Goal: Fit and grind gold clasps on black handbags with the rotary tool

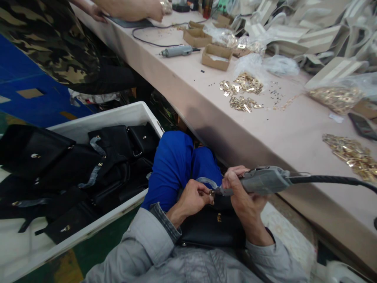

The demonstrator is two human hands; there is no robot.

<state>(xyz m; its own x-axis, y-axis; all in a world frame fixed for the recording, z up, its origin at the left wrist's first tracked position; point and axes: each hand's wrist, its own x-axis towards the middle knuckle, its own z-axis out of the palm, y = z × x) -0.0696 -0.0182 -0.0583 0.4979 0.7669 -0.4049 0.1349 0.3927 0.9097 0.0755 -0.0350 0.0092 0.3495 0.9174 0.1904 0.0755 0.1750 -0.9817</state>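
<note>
A black handbag lies across my lap, with gold hardware on its front. My left hand pinches a small metal buckle at the bag's upper edge. In my right hand is a grey electric screwdriver, held level with its tip pointing left at the buckle. Whether the tip touches it I cannot tell. A strip of clear plastic wrap curves up just behind the buckle, and a black cable runs from the screwdriver to the right.
A white bin on the left holds several black bags. On the table are piles of gold fittings, cardboard boxes, another screwdriver and pale straps. A co-worker's arm reaches over the far end.
</note>
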